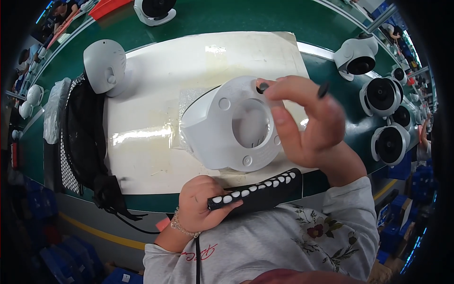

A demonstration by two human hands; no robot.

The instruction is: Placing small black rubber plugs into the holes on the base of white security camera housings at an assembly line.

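On a white board (pixel 142 161) laid over the green tabletop (pixel 227 21), a white rounded housing (pixel 203 130) is seen near the middle, its ring-shaped face turned up, with a round opening at the centre and shallow round recesses set about the ring. Bubble wrap (pixel 188 98) is shown beneath its left side. Over the ring's right part the right hand (pixel 321 125) is held, its forefinger tip brought to the upper rim, where a small dark spot (pixel 261 88) is seen; whether it is a loose pad or a nail cannot be told. Thumb and forefinger are set slightly apart, and whether anything is pinched by that grip cannot be told. By the left hand (pixel 199 201) a black strip (pixel 269 201) lined with white round dots is firmly grasped at its left end, just below the housing. At the upper left a second white housing (pixel 104 66) is stood beside a bundle of black cloth (pixel 87 128), with a clear-wrapped packet (pixel 56 109) farther left. Along the right edge, white camera units with dark round fronts (pixel 390 144) are grouped; another white unit (pixel 153 10) and a red tray (pixel 106 8) are placed at the far side.
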